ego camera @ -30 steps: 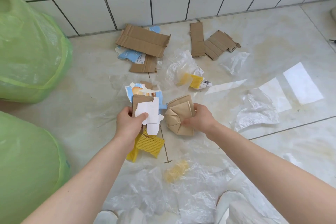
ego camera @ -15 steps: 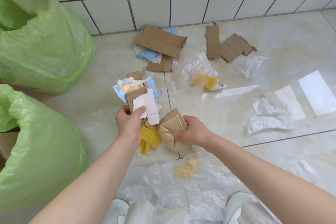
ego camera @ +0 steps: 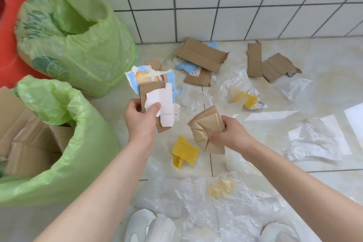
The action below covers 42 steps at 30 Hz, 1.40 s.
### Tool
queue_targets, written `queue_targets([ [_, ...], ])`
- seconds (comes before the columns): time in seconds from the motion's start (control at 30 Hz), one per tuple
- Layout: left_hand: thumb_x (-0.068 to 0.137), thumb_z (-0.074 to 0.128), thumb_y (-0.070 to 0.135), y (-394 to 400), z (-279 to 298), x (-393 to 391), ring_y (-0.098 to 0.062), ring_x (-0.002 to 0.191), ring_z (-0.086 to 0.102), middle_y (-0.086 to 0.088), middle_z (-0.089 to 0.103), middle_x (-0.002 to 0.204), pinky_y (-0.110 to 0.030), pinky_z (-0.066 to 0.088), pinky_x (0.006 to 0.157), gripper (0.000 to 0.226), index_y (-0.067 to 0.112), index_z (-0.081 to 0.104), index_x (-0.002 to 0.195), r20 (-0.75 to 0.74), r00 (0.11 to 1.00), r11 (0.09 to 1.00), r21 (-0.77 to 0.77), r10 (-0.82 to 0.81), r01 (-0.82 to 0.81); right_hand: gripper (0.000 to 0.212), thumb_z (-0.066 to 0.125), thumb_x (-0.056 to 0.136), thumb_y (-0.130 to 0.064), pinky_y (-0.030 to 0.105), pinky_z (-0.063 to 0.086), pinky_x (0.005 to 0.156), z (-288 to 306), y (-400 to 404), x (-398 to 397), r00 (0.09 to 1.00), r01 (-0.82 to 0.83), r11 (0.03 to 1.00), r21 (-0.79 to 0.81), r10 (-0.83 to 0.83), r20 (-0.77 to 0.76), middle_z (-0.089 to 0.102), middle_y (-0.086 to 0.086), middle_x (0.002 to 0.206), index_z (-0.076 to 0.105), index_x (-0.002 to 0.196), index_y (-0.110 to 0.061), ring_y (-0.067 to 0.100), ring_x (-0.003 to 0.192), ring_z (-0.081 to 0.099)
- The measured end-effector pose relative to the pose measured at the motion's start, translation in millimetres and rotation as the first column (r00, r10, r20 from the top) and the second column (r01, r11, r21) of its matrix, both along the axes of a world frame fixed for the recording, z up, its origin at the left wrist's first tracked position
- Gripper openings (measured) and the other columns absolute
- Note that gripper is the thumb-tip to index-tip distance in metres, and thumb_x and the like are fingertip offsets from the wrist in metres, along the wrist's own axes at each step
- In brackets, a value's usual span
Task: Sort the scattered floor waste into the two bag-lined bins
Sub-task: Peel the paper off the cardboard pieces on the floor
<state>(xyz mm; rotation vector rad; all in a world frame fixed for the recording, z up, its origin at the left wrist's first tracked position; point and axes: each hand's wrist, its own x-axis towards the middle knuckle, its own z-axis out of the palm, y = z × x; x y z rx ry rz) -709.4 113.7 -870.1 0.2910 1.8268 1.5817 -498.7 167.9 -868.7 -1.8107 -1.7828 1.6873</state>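
My left hand (ego camera: pixel 141 119) grips a stack of torn cardboard and paper scraps (ego camera: pixel 157 92), brown, white and blue-printed, held above the floor. My right hand (ego camera: pixel 230 133) grips a crumpled brown cardboard piece (ego camera: pixel 206 129) just right of it. Two bins lined with green bags stand at the left: the near bin (ego camera: pixel 82 155) holds brown cardboard, the far bin (ego camera: pixel 82 49) gapes open by the wall. A yellow foam net (ego camera: pixel 184 152) lies on the floor between my hands.
Flat cardboard pieces (ego camera: pixel 202 54) and more cardboard strips (ego camera: pixel 271 65) lie near the tiled wall. Clear plastic wrap (ego camera: pixel 312 141) lies at the right, more plastic film (ego camera: pixel 206 198) by my white shoes (ego camera: pixel 141 224). Another yellow net in plastic (ego camera: pixel 243 98) lies mid-floor. A red object (ego camera: pixel 7 55) stands behind the bins.
Both hands have lifted their scraps and carried them left toward the bins. The view has swung left, showing both bins' openings. The yellow foam net now lies uncovered on the floor.
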Motion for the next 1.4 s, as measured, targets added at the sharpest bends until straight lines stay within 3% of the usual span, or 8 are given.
queue_targets([
  [0.23,0.078,0.068,0.003,-30.5,60.9,-23.3,-0.016,0.092,0.067,0.002,0.069,0.099,-0.046,0.054,0.089,0.033,0.021,0.055,0.103,-0.047,0.995,0.991,0.11,0.085,-0.08,0.029,0.068,0.078,-0.004,0.012,0.048,0.056,69.4,14.2,-39.9,0.983,-0.025,0.984,0.175,0.056,-0.177,0.067,-0.007,0.086,0.06,0.092,-0.028,0.0,0.075,0.063],
  [0.33,0.079,0.067,0.003,-47.9,89.5,-37.6,-0.015,0.097,0.068,0.003,0.069,0.107,-0.041,0.054,0.085,0.047,0.021,0.051,0.12,-0.106,0.99,0.986,0.149,0.095,-0.079,0.031,0.07,0.077,-0.008,0.024,0.052,0.069,96.0,12.2,-67.6,0.967,-0.032,0.971,0.237,0.089,-0.237,0.068,-0.008,0.09,0.061,0.097,-0.03,0.006,0.083,0.065],
  [0.47,0.077,0.066,0.006,-74.8,120.4,-63.7,-0.02,0.092,0.069,0.003,0.073,0.097,-0.044,0.054,0.084,0.032,0.021,0.063,0.105,-0.199,0.971,0.98,0.17,0.133,-0.099,0.029,0.071,0.077,-0.011,0.04,0.057,0.082,119.7,4.3,-106.4,0.941,-0.088,0.958,0.272,0.17,-0.293,0.069,-0.006,0.089,0.061,0.098,-0.028,0.011,0.084,0.067],
  [0.7,0.076,0.068,0.005,-126.7,152.4,-100.8,-0.03,0.096,0.07,-0.003,0.075,0.096,-0.054,0.053,0.088,0.02,0.018,0.07,0.091,-0.226,0.917,0.93,0.247,0.328,-0.272,0.035,0.071,0.078,-0.019,0.039,0.057,0.069,148.8,-17.1,-168.8,0.879,-0.194,0.932,0.305,0.303,-0.369,0.067,0.0,0.091,0.052,0.107,-0.022,0.018,0.082,0.068],
  [0.87,0.071,0.071,0.025,-165.5,174.6,-136.1,-0.013,0.084,0.07,0.014,0.074,0.088,-0.036,0.058,0.074,0.018,0.034,0.071,0.087,-0.384,0.774,0.859,0.319,0.504,-0.402,0.035,0.067,0.075,-0.02,0.043,0.06,0.066,154.6,-42.0,-207.7,0.856,-0.293,0.899,0.325,0.399,-0.33,0.066,0.002,0.094,0.05,0.106,-0.023,0.022,0.082,0.069],
  [0.97,0.069,0.074,0.04,-183.6,172.1,-157.7,-0.028,0.093,0.071,0.001,0.074,0.102,-0.046,0.058,0.079,0.039,0.029,0.069,0.107,-0.417,0.744,0.852,0.286,0.522,-0.438,0.033,0.065,0.076,-0.02,0.043,0.06,0.065,151.9,-53.2,-224.6,0.846,-0.347,0.878,0.33,0.445,-0.293,0.064,0.005,0.096,0.049,0.105,-0.021,0.025,0.083,0.068],
  [1.2,0.076,0.063,0.017,-188.3,165.1,-154.5,-0.01,0.076,0.064,0.014,0.07,0.085,-0.039,0.056,0.075,0.019,0.033,0.065,0.087,-0.614,0.587,0.824,0.202,0.527,-0.529,0.034,0.06,0.076,-0.026,0.041,0.057,0.074,142.9,-68.7,-248.9,0.859,-0.439,0.835,0.331,0.498,-0.119,0.063,0.004,0.1,0.044,0.106,-0.023,0.025,0.088,0.065],
  [1.4,0.079,0.059,0.017,-189.9,129.0,-160.6,-0.031,0.091,0.061,-0.009,0.065,0.1,-0.05,0.052,0.082,0.017,0.018,0.061,0.096,-0.692,0.587,0.829,0.03,0.42,-0.558,0.045,0.06,0.084,-0.029,0.042,0.053,0.078,142.5,-78.9,-263.0,0.858,-0.467,0.788,0.4,0.514,-0.01,0.054,0.003,0.095,0.036,0.12,-0.019,0.028,0.092,0.059],
])
